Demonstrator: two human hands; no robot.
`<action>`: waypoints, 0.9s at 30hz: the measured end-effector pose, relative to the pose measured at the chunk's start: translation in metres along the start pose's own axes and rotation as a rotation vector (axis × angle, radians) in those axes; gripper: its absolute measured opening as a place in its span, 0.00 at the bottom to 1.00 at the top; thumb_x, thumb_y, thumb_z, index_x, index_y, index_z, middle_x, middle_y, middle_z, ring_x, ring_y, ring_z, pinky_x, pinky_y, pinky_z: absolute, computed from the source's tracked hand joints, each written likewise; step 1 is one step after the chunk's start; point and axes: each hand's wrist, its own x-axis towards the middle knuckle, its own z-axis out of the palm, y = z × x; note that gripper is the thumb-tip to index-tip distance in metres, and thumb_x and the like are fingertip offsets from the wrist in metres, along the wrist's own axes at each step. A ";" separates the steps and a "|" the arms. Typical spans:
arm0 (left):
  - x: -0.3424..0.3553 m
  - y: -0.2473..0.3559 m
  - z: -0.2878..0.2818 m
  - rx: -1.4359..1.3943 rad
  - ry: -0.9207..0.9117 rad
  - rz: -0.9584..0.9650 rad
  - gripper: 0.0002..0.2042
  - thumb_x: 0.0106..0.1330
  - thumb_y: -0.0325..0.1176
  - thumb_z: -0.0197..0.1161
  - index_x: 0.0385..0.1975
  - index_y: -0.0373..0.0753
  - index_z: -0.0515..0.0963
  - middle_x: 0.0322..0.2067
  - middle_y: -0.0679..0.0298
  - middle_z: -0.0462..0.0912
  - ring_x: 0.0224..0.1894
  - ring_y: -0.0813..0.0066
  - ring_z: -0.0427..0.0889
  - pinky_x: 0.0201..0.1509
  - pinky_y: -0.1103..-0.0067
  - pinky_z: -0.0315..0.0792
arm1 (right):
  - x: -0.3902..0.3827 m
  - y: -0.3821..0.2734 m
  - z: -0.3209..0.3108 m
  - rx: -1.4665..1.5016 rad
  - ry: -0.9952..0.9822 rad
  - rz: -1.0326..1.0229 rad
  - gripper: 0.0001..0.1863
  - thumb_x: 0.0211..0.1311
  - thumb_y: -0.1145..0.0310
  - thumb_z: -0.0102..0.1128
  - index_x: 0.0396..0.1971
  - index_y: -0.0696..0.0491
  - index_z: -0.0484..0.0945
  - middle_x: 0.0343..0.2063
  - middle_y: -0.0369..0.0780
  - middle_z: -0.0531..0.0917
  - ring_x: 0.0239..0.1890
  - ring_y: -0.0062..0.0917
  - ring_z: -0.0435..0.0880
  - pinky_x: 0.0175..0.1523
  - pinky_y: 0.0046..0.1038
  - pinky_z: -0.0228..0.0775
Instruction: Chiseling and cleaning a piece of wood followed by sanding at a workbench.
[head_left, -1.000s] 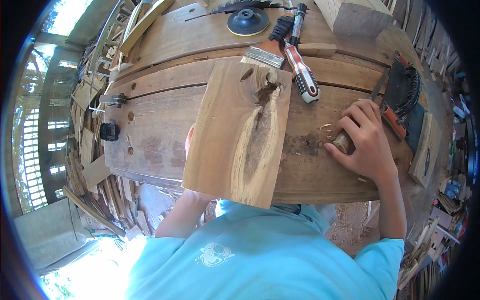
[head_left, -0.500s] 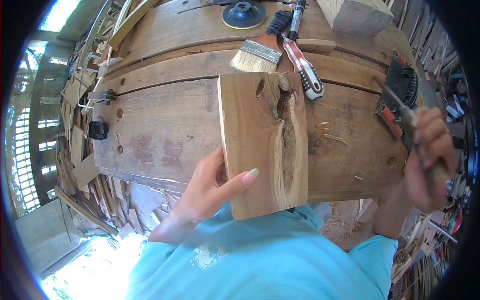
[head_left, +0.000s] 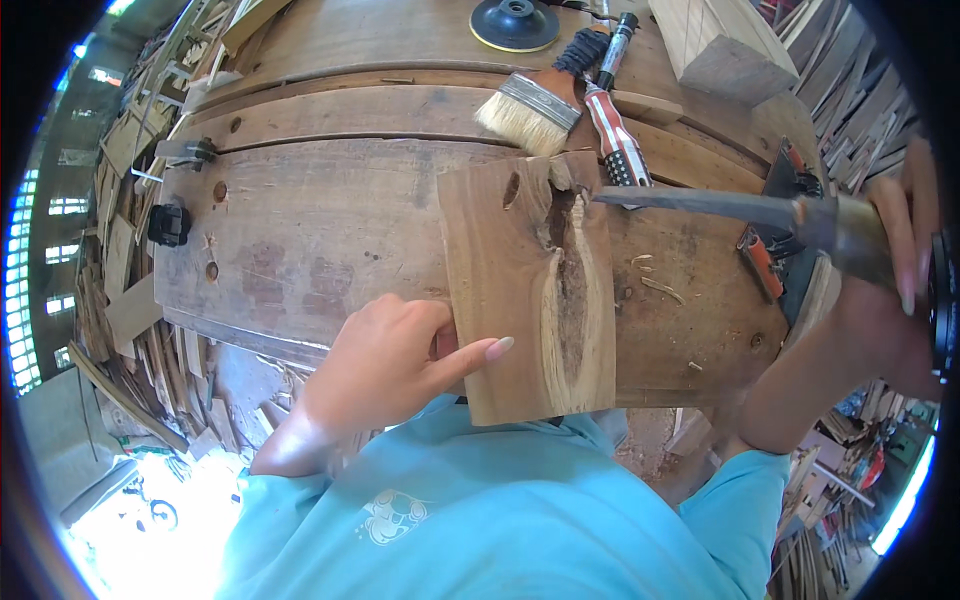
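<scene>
A brown wooden board [head_left: 490, 290] with a natural hollow and a pale streak down its right side lies at the bench's front edge. My left hand [head_left: 390, 350] grips its left edge, thumb on top and fingers at the side. In my right hand [head_left: 905, 235], at the far right, is a chisel [head_left: 715, 205] with a long dark blade and a wooden handle. The blade points left, its tip at the upper right of the board near the hollow; whether it touches the wood I cannot tell.
Beyond the board lie a wide paintbrush [head_left: 530, 112], a tool with a red-and-white handle [head_left: 613, 130] and a round black sanding pad [head_left: 515, 24]. A thick wood block [head_left: 725, 55] sits at the back right. Wood chips [head_left: 660, 288] dot the workbench [head_left: 330, 220].
My right hand has raised the chisel and swung its blade to point left at the board's top. The board has tilted slightly; my left hand still holds its left edge.
</scene>
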 end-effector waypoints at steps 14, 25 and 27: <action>0.031 0.002 0.001 -0.168 0.687 0.432 0.11 0.60 0.34 0.71 0.30 0.36 0.75 0.26 0.59 0.75 0.31 0.65 0.75 0.36 0.71 0.69 | 0.052 0.043 0.007 -0.206 -0.398 0.352 0.24 0.70 0.49 0.54 0.19 0.50 0.72 0.16 0.34 0.72 0.18 0.21 0.70 0.21 0.30 0.67; 0.058 0.011 -0.014 -0.226 0.821 0.706 0.23 0.58 0.35 0.68 0.53 0.33 0.74 0.48 0.57 0.79 0.49 0.64 0.75 0.49 0.73 0.68 | 0.064 0.069 0.040 -0.329 -0.453 0.417 0.22 0.71 0.55 0.54 0.18 0.53 0.76 0.11 0.34 0.75 0.11 0.17 0.71 0.17 0.26 0.64; 0.063 0.016 -0.017 -0.325 0.863 0.785 0.30 0.60 0.43 0.66 0.59 0.32 0.68 0.53 0.55 0.76 0.54 0.65 0.74 0.53 0.71 0.66 | 0.066 0.081 0.046 -0.435 -0.522 0.305 0.21 0.64 0.51 0.58 0.17 0.49 0.74 0.14 0.33 0.74 0.16 0.19 0.70 0.28 0.27 0.66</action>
